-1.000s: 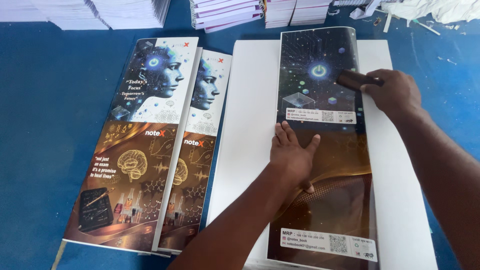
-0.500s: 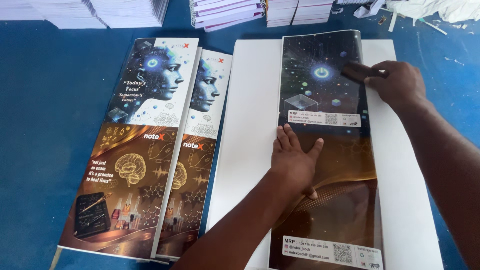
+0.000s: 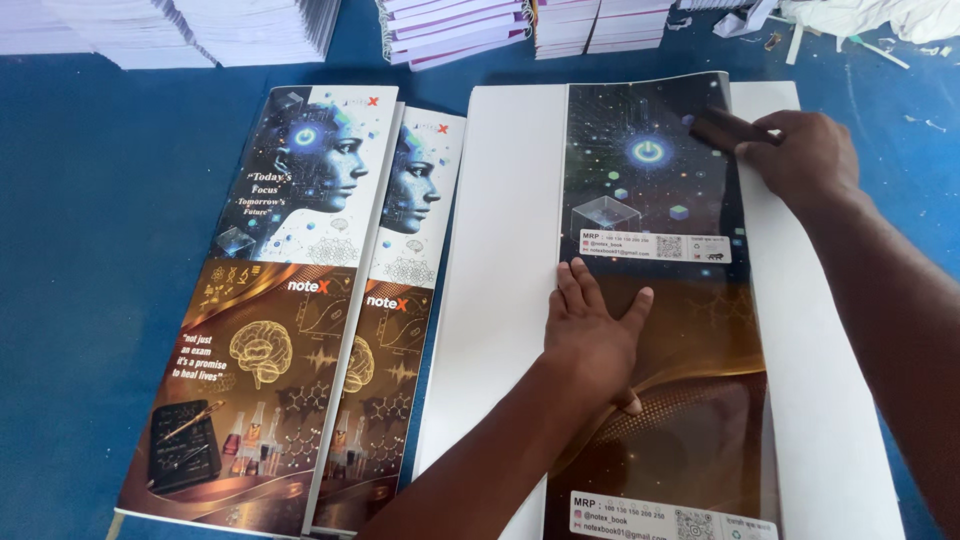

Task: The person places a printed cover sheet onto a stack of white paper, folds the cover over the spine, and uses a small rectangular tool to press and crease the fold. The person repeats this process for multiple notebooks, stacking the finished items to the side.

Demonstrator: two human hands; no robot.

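The left hand [image 3: 592,335] lies flat with its fingers [image 3: 575,290] spread and pressed palm-down on the glossy dark cover sheet [image 3: 655,300], gripping nothing; the fingertips reach just below the pale label strip printed across the middle of that sheet, and the thumb splays out to the right. The right hand [image 3: 805,160] is curled closed around a small dark flat tool [image 3: 722,128], whose free end rests on the upper right part of the cover sheet, just right of the glowing round symbol printed there. The wrist and forearm run off toward the lower right, over the white margin.

The cover sheet lies lengthwise on a larger white board [image 3: 505,250], which shows as bare bands on both sides of it. The sheet's upper half is black with star-like dots and small cubes; its lower half is brown and gold.

Left of the cover sheet, beyond the white band, two finished notebook covers [image 3: 290,300] lie overlapped on the blue table [image 3: 110,250], each printed with a bluish head in profile above and a brain drawing below.

Above the cover sheet, along the far edge of the table, stand stacks of bound white page blocks [image 3: 200,25], and to their right some white scraps [image 3: 860,20].
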